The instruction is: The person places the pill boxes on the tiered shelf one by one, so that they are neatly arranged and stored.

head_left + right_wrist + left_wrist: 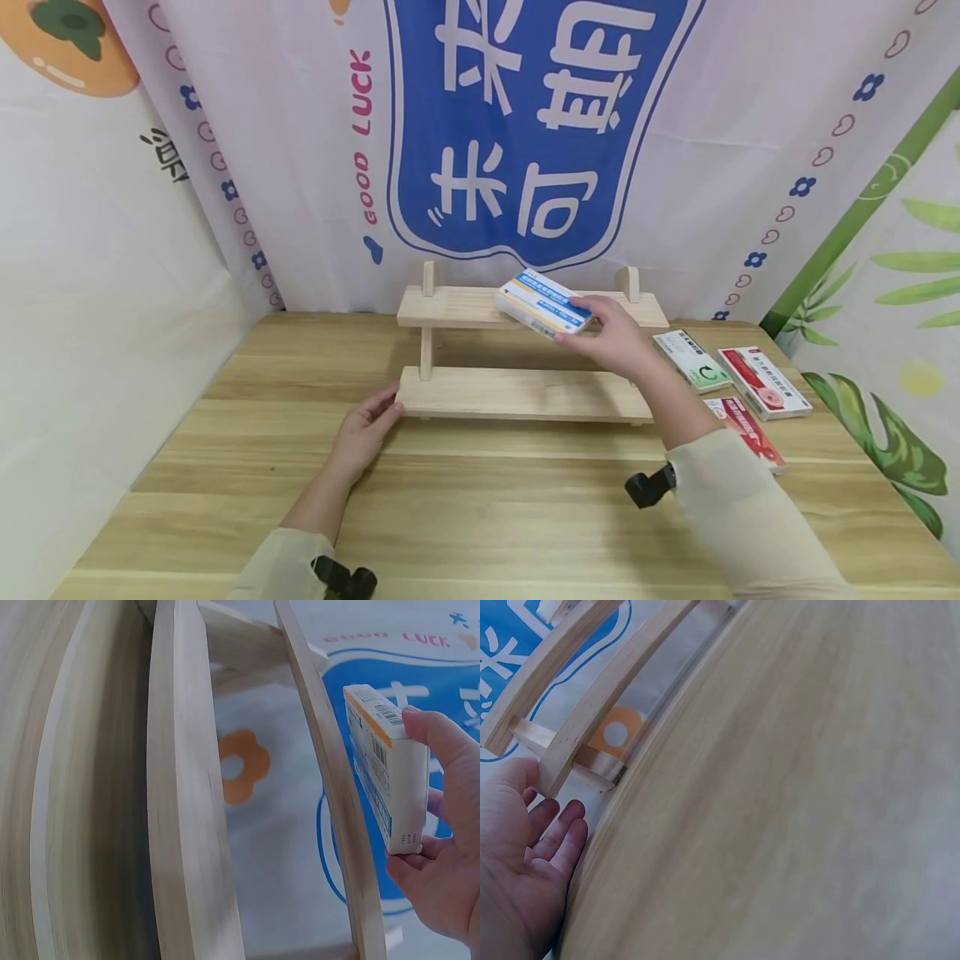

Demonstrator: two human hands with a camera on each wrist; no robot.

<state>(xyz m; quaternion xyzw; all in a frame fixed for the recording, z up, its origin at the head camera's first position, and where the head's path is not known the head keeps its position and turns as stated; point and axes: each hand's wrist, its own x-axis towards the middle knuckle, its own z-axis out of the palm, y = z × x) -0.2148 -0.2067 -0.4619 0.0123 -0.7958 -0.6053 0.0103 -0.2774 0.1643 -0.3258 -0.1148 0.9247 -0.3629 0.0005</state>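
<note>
My right hand (611,333) grips a white medicine box (543,302) with blue and orange bands by its right end. The box is tilted and overlaps the upper board (465,307) of a two-tier wooden display rack. Seen from the right wrist, thumb and fingers clasp opposite edges of the box, beside the upper board. At the left end of the lower board (517,393), my left hand (362,433) holds the corner between thumb and forefinger. Its other fingers hang loosely curled below the board in the left wrist view.
Right of the rack lie a green-and-white box (692,361), a white box with a red band (765,382) and a red box (746,433), partly behind my right sleeve. A printed curtain (315,167) hangs behind the wooden table (480,517).
</note>
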